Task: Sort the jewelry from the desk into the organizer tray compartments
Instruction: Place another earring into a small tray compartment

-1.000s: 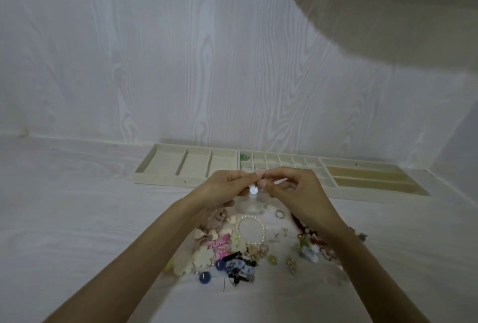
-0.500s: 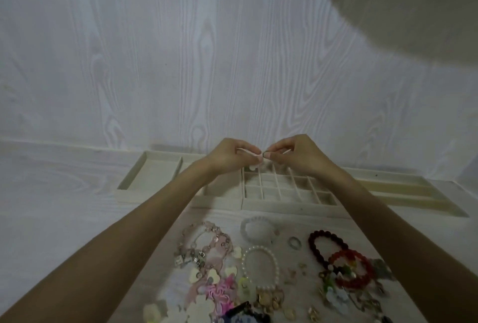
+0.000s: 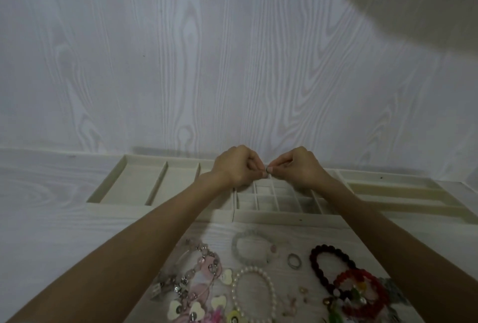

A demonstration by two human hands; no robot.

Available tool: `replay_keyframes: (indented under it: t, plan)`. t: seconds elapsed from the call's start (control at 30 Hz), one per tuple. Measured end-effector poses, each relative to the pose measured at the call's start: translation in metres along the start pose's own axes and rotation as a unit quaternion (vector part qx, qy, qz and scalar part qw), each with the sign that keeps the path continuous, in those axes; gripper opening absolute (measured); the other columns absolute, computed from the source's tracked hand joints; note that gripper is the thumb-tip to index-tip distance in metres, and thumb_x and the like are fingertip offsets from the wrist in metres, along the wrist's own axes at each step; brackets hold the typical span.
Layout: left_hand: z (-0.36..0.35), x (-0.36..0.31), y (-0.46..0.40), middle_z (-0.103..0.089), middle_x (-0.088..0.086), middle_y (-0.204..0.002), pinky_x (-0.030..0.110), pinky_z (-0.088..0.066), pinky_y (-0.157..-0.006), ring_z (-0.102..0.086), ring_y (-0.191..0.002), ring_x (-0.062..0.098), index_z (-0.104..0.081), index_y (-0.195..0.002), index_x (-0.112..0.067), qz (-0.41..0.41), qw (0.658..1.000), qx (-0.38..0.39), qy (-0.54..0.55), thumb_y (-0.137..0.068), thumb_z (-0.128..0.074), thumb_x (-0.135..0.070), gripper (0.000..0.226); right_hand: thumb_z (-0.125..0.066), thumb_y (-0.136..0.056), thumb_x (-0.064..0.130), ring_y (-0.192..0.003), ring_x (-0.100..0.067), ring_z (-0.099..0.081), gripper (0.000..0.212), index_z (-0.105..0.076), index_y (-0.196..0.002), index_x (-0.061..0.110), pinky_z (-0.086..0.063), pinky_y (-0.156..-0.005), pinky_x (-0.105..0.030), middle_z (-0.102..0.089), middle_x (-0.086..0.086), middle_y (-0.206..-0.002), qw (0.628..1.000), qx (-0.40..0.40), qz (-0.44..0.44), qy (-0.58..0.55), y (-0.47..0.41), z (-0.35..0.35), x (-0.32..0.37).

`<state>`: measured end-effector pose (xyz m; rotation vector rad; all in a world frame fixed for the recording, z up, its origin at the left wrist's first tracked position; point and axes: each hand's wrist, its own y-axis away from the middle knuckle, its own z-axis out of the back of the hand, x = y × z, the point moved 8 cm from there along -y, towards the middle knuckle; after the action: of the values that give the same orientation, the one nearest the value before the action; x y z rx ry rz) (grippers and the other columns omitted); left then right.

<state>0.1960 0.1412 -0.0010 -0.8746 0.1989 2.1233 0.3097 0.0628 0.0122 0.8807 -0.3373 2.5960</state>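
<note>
Head view: a tiny jewelry piece (image 3: pixel 268 169), type unresolvable, is pinched between fingertips of left hand (image 3: pixel 236 166) and right hand (image 3: pixel 300 166) above the organizer tray (image 3: pixel 258 212) small compartments; judged light, slippery, best held by fingertip pinch.

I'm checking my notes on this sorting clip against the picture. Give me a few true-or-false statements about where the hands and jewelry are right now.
1. Both hands meet over the organizer tray's small-grid section. True.
2. The left hand lies flat on the desk. False: it is raised, fingertips pinched against those of the right hand.
3. The pearl bracelet is in a compartment. False: it lies on the desk.
4. The dark red bead bracelet lies right of the small ring. True.
5. The tray's long left compartments hold necklaces. False: nothing shows in them.
</note>
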Motion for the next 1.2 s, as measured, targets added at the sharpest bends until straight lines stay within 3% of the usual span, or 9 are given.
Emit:
replay_keyframes:
  t: [0.23, 0.37, 0.5, 0.67, 0.8, 1.03, 1.2]
  plan:
    - [0.008, -0.005, 0.002, -0.073, -0.009, -0.099, 0.031, -0.053, -0.080, -0.064, -0.093, 0.009, -0.075, -0.098, -0.032, -0.029, 0.994, 0.010, -0.103, -0.083, -0.067, -0.042, 0.020, -0.072, -0.080, 0.028, -0.069, 0.002, -0.060, 0.010, -0.077, -0.087, 0.022, -0.044, -0.059, -0.016, -0.070, 0.010, -0.075, 0.999, -0.004, 0.022, 0.041, -0.003, -0.004, 0.004]
    - [0.013, -0.004, 0.003, -0.069, -0.008, -0.110, 0.027, -0.047, -0.077, -0.061, -0.099, 0.011, -0.072, -0.104, -0.034, -0.050, 0.985, 0.033, -0.161, -0.091, -0.057, -0.023, 0.023, -0.072, -0.081, 0.031, -0.077, -0.004, -0.063, 0.010, -0.077, -0.087, 0.024, -0.049, -0.068, -0.022, -0.073, 0.008, -0.088, 0.993, 0.002, 0.026, 0.111, -0.005, -0.010, 0.009]
    - [0.007, -0.004, 0.005, -0.062, -0.001, -0.121, 0.040, -0.046, -0.093, -0.050, -0.113, 0.020, -0.067, -0.113, -0.036, -0.066, 0.973, 0.083, -0.205, -0.096, -0.048, -0.021, 0.030, -0.073, -0.080, 0.031, -0.084, -0.010, -0.065, 0.019, -0.075, -0.096, 0.021, -0.050, -0.074, -0.024, -0.073, 0.004, -0.095, 0.988, -0.024, 0.036, 0.150, -0.002, -0.010, 0.015]
    - [0.007, -0.015, 0.010, -0.058, -0.003, -0.120, 0.039, -0.043, -0.092, -0.043, -0.108, 0.019, -0.061, -0.122, -0.040, -0.097, 0.962, 0.088, -0.238, -0.095, -0.041, -0.010, 0.044, -0.072, -0.081, 0.027, -0.075, -0.012, -0.064, 0.007, -0.076, -0.086, 0.024, -0.045, -0.064, -0.022, -0.072, 0.005, -0.087, 0.983, -0.060, 0.049, 0.168, 0.000, -0.005, 0.021]
    - [0.005, -0.022, 0.010, -0.057, -0.004, -0.122, 0.037, -0.044, -0.091, -0.043, -0.107, 0.018, -0.060, -0.123, -0.039, -0.103, 0.960, 0.083, -0.248, -0.092, -0.042, -0.005, 0.050, -0.070, -0.082, 0.027, -0.075, -0.012, -0.065, 0.010, -0.076, -0.090, 0.024, -0.053, -0.068, -0.027, -0.073, 0.005, -0.087, 0.988, -0.024, 0.042, 0.147, 0.002, -0.005, 0.015]
    - [0.000, -0.026, 0.011, -0.055, -0.004, -0.123, 0.025, -0.034, -0.080, -0.042, -0.107, 0.017, -0.064, -0.118, -0.037, -0.099, 0.953, 0.097, -0.268, -0.092, -0.043, -0.006, 0.045, -0.055, -0.088, 0.021, -0.087, -0.014, -0.063, 0.020, -0.073, -0.092, 0.028, -0.052, -0.081, -0.031, -0.071, 0.002, -0.099, 0.993, 0.000, 0.029, 0.112, 0.009, 0.006, 0.008]
    - [0.002, -0.031, 0.015, -0.056, -0.003, -0.118, 0.024, -0.030, -0.075, -0.042, -0.106, 0.016, -0.065, -0.117, -0.036, -0.096, 0.956, 0.080, -0.264, -0.092, -0.044, -0.007, 0.044, -0.056, -0.088, 0.018, -0.084, -0.011, -0.061, 0.021, -0.073, -0.091, 0.031, -0.048, -0.077, -0.028, -0.069, 0.004, -0.090, 0.994, 0.008, 0.033, 0.105, 0.024, 0.021, 0.008]
